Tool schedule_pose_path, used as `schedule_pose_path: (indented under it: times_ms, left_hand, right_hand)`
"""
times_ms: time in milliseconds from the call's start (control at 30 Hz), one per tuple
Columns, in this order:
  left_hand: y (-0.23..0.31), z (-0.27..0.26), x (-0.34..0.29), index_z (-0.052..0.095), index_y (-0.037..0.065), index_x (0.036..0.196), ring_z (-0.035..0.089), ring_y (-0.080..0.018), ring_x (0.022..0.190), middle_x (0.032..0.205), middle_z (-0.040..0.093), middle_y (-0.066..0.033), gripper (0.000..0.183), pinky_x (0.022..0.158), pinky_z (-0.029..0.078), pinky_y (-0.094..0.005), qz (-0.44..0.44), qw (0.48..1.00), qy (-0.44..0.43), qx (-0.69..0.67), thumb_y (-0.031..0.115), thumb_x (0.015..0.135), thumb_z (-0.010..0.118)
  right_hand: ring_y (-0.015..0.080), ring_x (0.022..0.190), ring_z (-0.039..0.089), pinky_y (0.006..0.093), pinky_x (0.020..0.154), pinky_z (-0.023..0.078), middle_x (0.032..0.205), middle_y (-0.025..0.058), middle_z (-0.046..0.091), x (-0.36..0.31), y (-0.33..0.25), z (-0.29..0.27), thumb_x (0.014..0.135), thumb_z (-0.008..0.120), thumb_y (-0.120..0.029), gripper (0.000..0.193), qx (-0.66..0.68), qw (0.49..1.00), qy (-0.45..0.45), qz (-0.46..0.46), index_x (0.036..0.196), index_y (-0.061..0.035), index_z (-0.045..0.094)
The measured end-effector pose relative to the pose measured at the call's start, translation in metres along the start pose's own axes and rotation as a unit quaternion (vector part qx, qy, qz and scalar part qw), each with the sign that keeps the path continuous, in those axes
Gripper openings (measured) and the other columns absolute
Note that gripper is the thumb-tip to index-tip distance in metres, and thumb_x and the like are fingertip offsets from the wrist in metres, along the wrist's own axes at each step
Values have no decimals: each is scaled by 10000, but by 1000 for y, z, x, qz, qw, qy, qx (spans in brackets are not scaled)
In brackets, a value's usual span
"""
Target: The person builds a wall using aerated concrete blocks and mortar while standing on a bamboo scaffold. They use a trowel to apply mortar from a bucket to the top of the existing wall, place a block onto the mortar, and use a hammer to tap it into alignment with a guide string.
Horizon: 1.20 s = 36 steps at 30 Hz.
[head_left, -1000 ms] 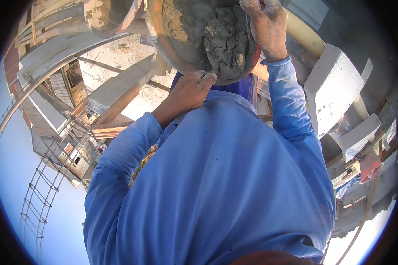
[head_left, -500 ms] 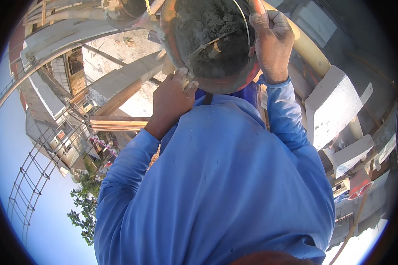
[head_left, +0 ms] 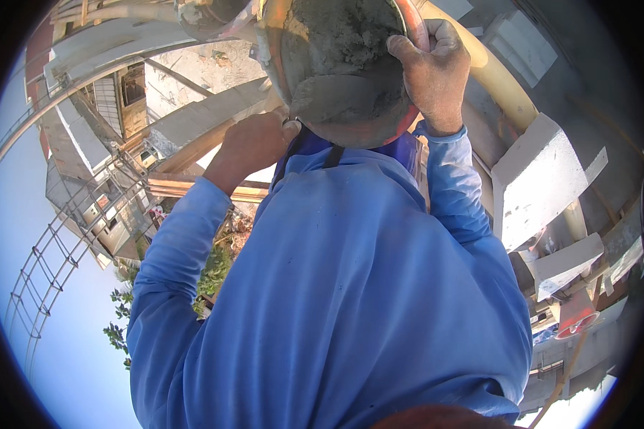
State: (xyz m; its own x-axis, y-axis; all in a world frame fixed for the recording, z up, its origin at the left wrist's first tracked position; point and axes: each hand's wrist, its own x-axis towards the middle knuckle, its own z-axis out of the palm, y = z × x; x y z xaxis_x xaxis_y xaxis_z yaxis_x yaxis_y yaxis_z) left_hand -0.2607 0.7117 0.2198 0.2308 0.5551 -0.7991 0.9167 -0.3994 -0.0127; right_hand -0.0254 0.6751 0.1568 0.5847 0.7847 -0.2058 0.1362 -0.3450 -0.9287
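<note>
Bright daylight falls on an open building site under clear blue sky (head_left: 43, 343). White concrete blocks (head_left: 544, 186) stand at the right beside a pale pipe (head_left: 504, 86). Lower left shows a rebar lattice (head_left: 46, 268) and green foliage (head_left: 215, 272).

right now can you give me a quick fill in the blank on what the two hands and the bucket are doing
1. The bucket is filled with wet grey ____.
2. The right hand grips the bucket's ____.
3. The left hand touches the bucket's ____ side.
4. Both arms wear long ____ sleeves.

Missing words: mortar; rim; lower; blue
</note>
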Motion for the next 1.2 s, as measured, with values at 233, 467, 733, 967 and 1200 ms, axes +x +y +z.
schedule_pose_path:
  times_ms: [233, 467, 733, 967, 1200]
  left_hand:
    - [-23, -1, -13, 609, 37, 859, 636, -326, 710, 708, 612, -180, 264, 596, 500, -441, 39, 987, 88, 129, 265, 922, 491]
    - [57, 53, 35, 608, 7, 836, 605, -390, 743, 765, 610, -213, 252, 647, 468, -447, 127, 955, 3, -269, 244, 872, 530]
    - [38, 75, 11, 610, 38, 1025, 624, -348, 804, 854, 629, -207, 286, 750, 487, -433, 22, 956, 259, -134, 244, 827, 616]
    - [21, 36, -36, 604, -4, 992, 603, -348, 782, 768, 602, -219, 271, 745, 463, -416, -11, 937, 95, -335, 232, 863, 569]
    - [28, 42, 27, 591, -22, 846, 610, -400, 771, 821, 629, -237, 344, 685, 471, -469, 88, 991, -19, -102, 289, 927, 468]
  right_hand:
    - [151, 585, 479, 312, 554, 417, 619, 71, 512, 1, 2, 0, 716, 664, -173, 233, 33, 998, 24, -47, 759, 16, 534]
    - [125, 615, 429, 303, 560, 407, 622, 45, 469, 2, 6, -14, 679, 654, -141, 213, 83, 996, -16, 34, 720, -5, 495]
    - [84, 565, 447, 258, 505, 390, 623, 1, 508, -13, -9, 5, 710, 674, -114, 182, 126, 990, 7, 62, 722, -5, 529]
    - [71, 428, 468, 224, 405, 375, 531, -1, 496, -6, 6, 2, 738, 720, -127, 207, 88, 995, 1, 40, 738, -15, 547]
    - [66, 441, 455, 214, 422, 371, 570, -5, 517, 1, 16, -6, 732, 733, -153, 225, 94, 995, 14, 36, 788, 6, 585]
